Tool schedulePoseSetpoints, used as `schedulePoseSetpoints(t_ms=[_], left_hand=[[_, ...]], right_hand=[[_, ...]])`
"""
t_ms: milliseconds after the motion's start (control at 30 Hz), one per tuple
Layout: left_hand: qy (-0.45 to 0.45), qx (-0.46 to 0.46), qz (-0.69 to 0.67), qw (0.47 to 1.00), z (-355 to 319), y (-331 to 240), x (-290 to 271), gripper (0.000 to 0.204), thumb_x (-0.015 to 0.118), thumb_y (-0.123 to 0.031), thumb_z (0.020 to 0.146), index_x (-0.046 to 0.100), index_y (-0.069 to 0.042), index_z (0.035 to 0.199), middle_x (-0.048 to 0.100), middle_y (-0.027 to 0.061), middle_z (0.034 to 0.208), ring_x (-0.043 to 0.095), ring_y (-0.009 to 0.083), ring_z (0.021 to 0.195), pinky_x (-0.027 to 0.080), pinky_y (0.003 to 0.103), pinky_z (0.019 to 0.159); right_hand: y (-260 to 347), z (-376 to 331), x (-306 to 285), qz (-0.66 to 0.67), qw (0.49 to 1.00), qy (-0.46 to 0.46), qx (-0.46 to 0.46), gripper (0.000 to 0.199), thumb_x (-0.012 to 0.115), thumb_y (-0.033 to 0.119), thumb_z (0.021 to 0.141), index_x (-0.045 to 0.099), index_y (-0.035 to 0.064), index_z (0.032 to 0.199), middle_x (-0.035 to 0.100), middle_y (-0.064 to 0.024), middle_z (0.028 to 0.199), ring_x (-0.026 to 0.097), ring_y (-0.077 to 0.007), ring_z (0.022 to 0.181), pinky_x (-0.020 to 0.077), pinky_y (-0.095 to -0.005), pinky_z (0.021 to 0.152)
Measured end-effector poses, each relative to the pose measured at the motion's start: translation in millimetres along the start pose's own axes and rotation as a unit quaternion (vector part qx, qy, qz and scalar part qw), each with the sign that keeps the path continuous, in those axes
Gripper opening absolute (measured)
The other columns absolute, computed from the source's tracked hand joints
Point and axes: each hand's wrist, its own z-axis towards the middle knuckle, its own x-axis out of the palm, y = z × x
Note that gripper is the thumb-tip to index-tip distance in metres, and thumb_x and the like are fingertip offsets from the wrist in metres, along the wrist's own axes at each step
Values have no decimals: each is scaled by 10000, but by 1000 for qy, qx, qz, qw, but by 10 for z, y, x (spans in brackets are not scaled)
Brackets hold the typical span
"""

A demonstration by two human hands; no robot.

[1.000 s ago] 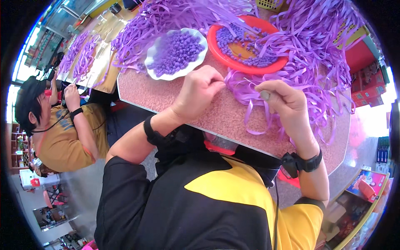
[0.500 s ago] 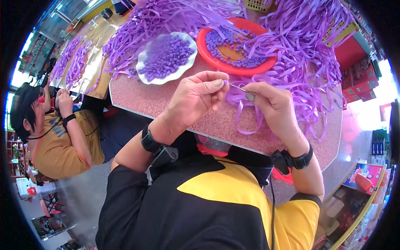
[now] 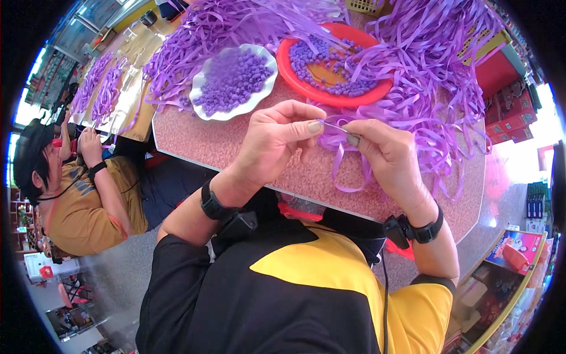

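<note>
First, a big pink table (image 3: 200,141), with purple ribbons (image 3: 242,23) in messy heaps at the far side and down the right. Off to the left, another person (image 3: 88,206) in a brown shirt. On the pink table, a round red plate (image 3: 330,99), and just left of it a white plate (image 3: 269,87) with a wavy edge. Nearer than both plates, the left hand (image 3: 271,133) and the right hand (image 3: 389,147), up in the air and close together. In the right hand, pinched by thumb and finger, a thin needle (image 3: 337,127), pointing to the left fingertips. Between the left thumb and finger, squeezed tight, a tiny purple thing (image 3: 321,121), too small to tell what kind. Also little purple beads (image 3: 236,79), piled in the white plate and spread around the red plate.
</note>
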Motion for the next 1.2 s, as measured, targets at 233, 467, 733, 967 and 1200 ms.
schedulePoseSetpoints(t_ms=[233, 467, 733, 967, 1200], left_hand=[[8, -36, 57, 998, 14, 89, 146, 239, 667, -62, 908, 625, 23, 1128, 671, 67, 888, 616, 107, 650, 498, 244, 529], [26, 64, 549, 833, 39, -78, 188, 135, 739, -108, 836, 698, 20, 843, 671, 14, 757, 597, 98, 634, 461, 248, 565], [53, 100, 474, 873, 27, 93, 261, 79, 727, -48, 808, 701, 19, 840, 671, 28, 788, 604, 88, 660, 453, 241, 558], [42, 45, 76, 995, 88, -286, 243, 112, 703, -39, 833, 702, -9, 941, 686, 71, 800, 630, 117, 699, 482, 261, 589], [3, 274, 547, 791, 69, -120, 383, 146, 717, -4, 792, 678, -6, 933, 674, 78, 842, 638, 151, 722, 506, 286, 641]], right_hand=[[-22, -9, 12, 75, 996, -38, 12, 252, 623, 12, 910, 653, 28, 1159, 639, -32, 804, 615, -122, 717, 493, -250, 667], [96, 100, -412, 351, 926, -131, 51, 350, 513, 226, 1020, 601, -46, 1222, 389, 37, 632, 407, -65, 544, 347, -216, 510], [-11, 82, -447, 437, 891, -106, 68, 359, 528, 240, 1009, 596, -39, 1224, 409, 10, 640, 438, -105, 534, 367, -231, 500], [-134, 54, -496, 443, 889, -97, 62, 351, 517, 231, 1012, 596, -40, 1222, 403, 9, 641, 473, -119, 555, 335, -246, 484], [-143, 118, -576, 404, 908, -106, 13, 359, 489, 213, 1017, 566, -62, 1234, 376, 8, 619, 495, -149, 552, 344, -240, 520]])
